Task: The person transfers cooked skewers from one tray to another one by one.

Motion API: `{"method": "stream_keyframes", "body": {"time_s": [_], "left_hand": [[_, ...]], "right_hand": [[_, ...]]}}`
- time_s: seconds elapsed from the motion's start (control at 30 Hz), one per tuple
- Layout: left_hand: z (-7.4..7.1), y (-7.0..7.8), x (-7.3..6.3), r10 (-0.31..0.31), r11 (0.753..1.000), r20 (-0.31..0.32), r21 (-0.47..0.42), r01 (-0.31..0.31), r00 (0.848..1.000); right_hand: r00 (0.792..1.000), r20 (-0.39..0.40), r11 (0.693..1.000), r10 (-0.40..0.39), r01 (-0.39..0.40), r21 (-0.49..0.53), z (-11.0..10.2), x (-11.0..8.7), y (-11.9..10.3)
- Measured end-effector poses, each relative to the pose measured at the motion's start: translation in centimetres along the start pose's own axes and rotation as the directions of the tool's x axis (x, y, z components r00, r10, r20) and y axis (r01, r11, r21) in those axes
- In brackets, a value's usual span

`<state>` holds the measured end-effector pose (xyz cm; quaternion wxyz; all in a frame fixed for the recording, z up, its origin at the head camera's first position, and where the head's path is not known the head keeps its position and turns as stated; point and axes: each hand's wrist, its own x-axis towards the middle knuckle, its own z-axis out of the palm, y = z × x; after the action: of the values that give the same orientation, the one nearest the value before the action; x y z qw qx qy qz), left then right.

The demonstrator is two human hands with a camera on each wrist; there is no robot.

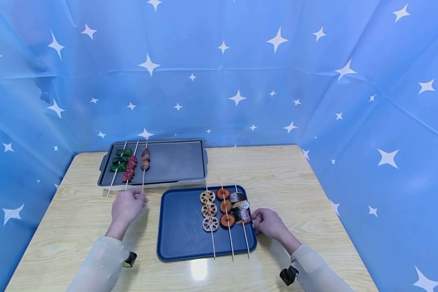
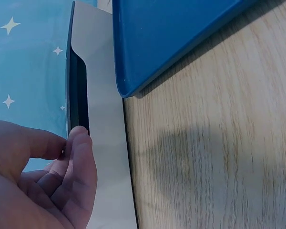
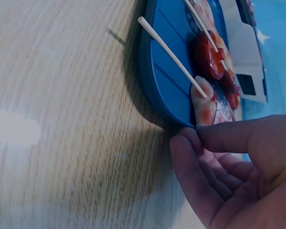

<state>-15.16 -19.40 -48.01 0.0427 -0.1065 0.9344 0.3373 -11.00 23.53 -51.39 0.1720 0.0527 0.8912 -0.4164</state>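
In the head view my left hand is at the front edge of a dark grey griddle, thumb and fingertips pinching the stick end of a brown meat skewer. The left wrist view shows the fingertips together before the griddle's pale side; the stick is hidden there. A red meat skewer and a green pepper skewer lie left of it. My right hand pinches the right rim of a blue tray, beside a fish skewer. A mushroom skewer and a lotus root skewer lie alongside.
Both the griddle and the tray stand on a light wooden table, the tray nearer and to the right. Blue star-patterned cloth hangs behind and at both sides. Skewer sticks overhang the tray's front rim.
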Motion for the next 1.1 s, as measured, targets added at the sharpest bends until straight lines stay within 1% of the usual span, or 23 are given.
{"method": "stream_keyframes", "body": {"time_s": [0.13,0.3,0.4,0.57,0.8,0.93,1.03,1.1], "left_hand": [[0.0,0.0,0.0,-0.01,0.994,0.027,-0.108,0.013,1.0],[0.0,0.1,0.2,-0.034,0.973,0.035,-0.228,0.041,0.999],[0.0,0.1,0.2,-0.03,0.961,0.033,-0.275,0.038,0.999],[-0.1,0.4,0.0,-0.026,0.934,0.049,-0.355,0.042,0.998],[-0.3,1.2,-0.7,0.003,0.909,0.079,-0.416,0.03,0.997],[-0.5,1.5,-1.2,0.036,0.881,0.124,-0.472,0.027,0.992],[-0.5,1.8,-1.7,0.049,0.852,0.17,-0.521,0.047,0.984],[-0.4,2.0,-2.0,0.055,0.84,0.194,-0.539,0.06,0.979]], "right_hand": [[1.0,-0.005,1.0,-0.004,0.004,-0.013,0.1,0.0,0.0],[1.0,0.0,1.0,-0.014,0.014,-0.008,0.1,0.0,0.0],[1.0,0.007,1.0,-0.013,0.013,0.0,0.0,0.0,-0.1],[1.0,0.016,1.0,0.0,0.0,0.012,-0.1,0.0,-0.1],[1.0,0.021,1.0,0.01,-0.01,0.025,0.0,0.0,0.0],[1.0,0.023,1.0,0.018,-0.018,0.025,0.0,0.1,0.0],[1.0,0.026,0.999,0.018,-0.019,0.027,-0.1,0.1,0.0],[0.999,0.028,0.999,0.019,-0.02,0.029,-0.1,0.1,0.1]]}}
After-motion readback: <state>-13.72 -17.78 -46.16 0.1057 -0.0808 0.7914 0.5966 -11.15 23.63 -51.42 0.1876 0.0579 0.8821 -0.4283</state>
